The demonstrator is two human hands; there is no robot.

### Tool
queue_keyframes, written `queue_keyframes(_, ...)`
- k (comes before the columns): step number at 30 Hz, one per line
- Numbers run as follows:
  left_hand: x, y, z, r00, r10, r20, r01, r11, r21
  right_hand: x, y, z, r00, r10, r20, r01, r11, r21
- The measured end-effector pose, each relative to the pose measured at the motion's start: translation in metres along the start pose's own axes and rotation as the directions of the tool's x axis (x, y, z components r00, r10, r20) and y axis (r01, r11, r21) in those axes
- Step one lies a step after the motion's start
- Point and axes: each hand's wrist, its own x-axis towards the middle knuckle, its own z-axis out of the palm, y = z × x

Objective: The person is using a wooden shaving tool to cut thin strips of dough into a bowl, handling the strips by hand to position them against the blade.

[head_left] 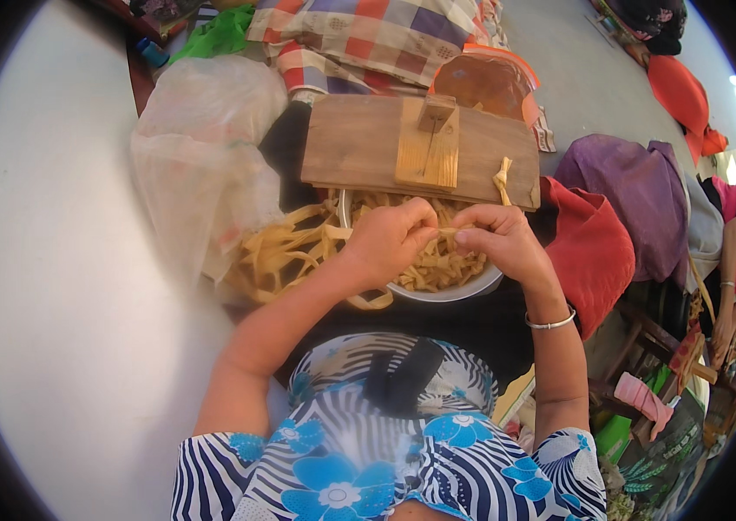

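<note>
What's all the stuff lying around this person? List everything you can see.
pale strips: many, straw yellow, heaped in and beside the bowl
bowl: one, white, under the hands
wooden board: one, brown, beyond the bowl
plastic bag: one, clear, far left
checked cloth: one, red and white, top
red cloth: one, right
purple cloth: one, right
bracelet: one, silver, right wrist
left hand: pinching a strip
right hand: pinching the same strip
</note>
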Motion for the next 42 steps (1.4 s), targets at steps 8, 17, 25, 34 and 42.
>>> queue_keyframes(8, 0.040, -0.008, -0.041, 0.995, -0.076, 0.067, 0.082, 0.993, -0.090, 0.032, 0.001, 0.006, 0.939, -0.226, -0.260, 0.237, 0.971, 0.013)
queue_keyframes(17, 0.081, -0.032, -0.043, 0.986, -0.112, -0.123, 0.132, 0.976, 0.171, 0.084, 0.022, 0.010, 0.766, -0.543, -0.343, 0.293, 0.771, -0.566)
queue_keyframes(25, 0.051, -0.045, -0.033, 0.976, 0.007, -0.217, 0.069, 0.937, 0.344, 0.042, 0.006, 0.022, 0.593, -0.776, -0.216, 0.192, 0.396, -0.898)
queue_keyframes(34, 0.025, -0.002, -0.022, 0.999, -0.016, 0.045, 0.004, 0.966, 0.258, 0.021, 0.026, 0.031, 0.850, -0.414, -0.325, 0.090, 0.723, -0.685)
queue_keyframes(42, 0.029, 0.011, 0.014, 0.997, 0.006, -0.079, -0.017, 0.991, -0.132, 0.012, -0.006, 0.053, 0.517, -0.735, -0.438, 0.288, 0.632, -0.720)
